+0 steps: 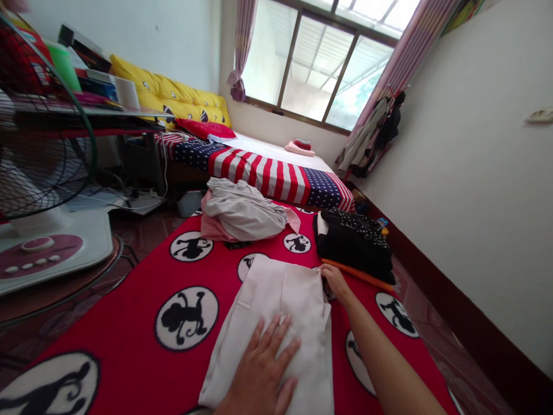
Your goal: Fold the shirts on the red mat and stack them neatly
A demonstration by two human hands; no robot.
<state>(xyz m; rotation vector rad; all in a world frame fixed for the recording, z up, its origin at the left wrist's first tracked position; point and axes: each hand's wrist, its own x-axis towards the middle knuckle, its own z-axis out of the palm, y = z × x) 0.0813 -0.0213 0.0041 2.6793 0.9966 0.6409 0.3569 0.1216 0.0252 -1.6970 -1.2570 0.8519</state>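
White trousers (298, 294) lie spread on a red blanket with monkey prints (129, 340), the waist end pointing away from me. My left hand (268, 369) rests flat on the middle of the cloth, fingers spread. At the far right corner of the waist, my right hand (334, 279) pinches the edge between thumb and fingers. The lower end of the trousers runs out of the picture at the bottom.
Beyond the trousers lies a loose heap of grey and pink clothes (246, 210). A stack of dark folded clothes (356, 242) sits at the right, close to my right hand. A fan (43, 230) stands left, beside a cluttered desk (95, 109). A bed (259, 173) is under the window.
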